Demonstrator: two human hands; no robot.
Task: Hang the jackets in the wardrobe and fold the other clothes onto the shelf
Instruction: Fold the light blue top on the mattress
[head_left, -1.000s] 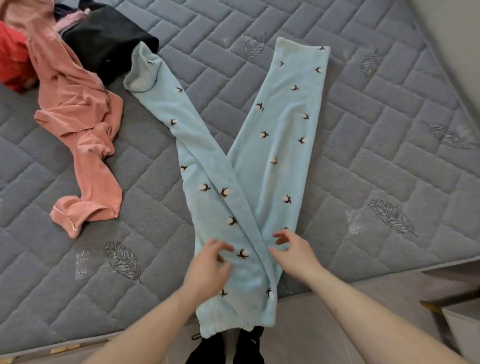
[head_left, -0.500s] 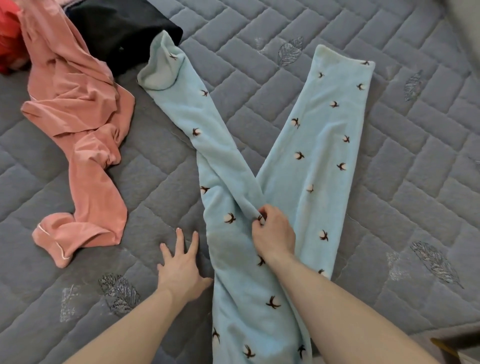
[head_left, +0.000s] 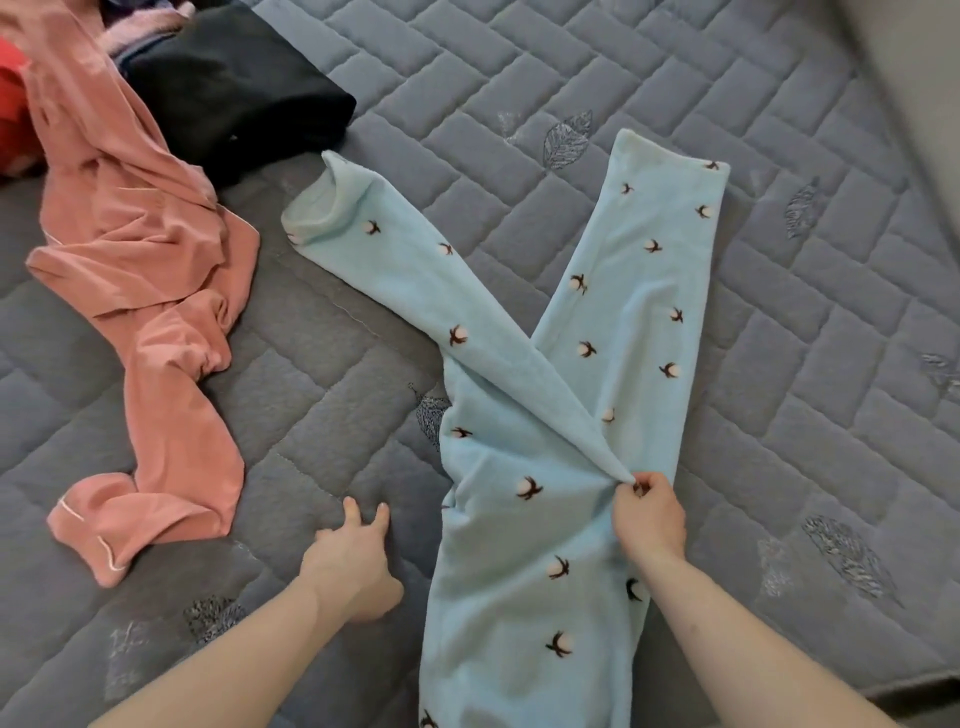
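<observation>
Blue trousers spread on grey mattress (legs crossed). Right hand pinching trouser fabric; left hand relaxed, flat beside trousers, holding nothing.

Pyjama trousers: pale blue fleece, scattered white cotton-boll motifs with dark brown sprigs. Mattress beneath them: grey, quilted in a brick-like herringbone, darker grey embroidered leaves here and there. Left of the trousers: salmon-pink garment, thin white piping at its cuff. Beyond the trousers' left leg: plain black garment. Far left of that: red fabric
</observation>
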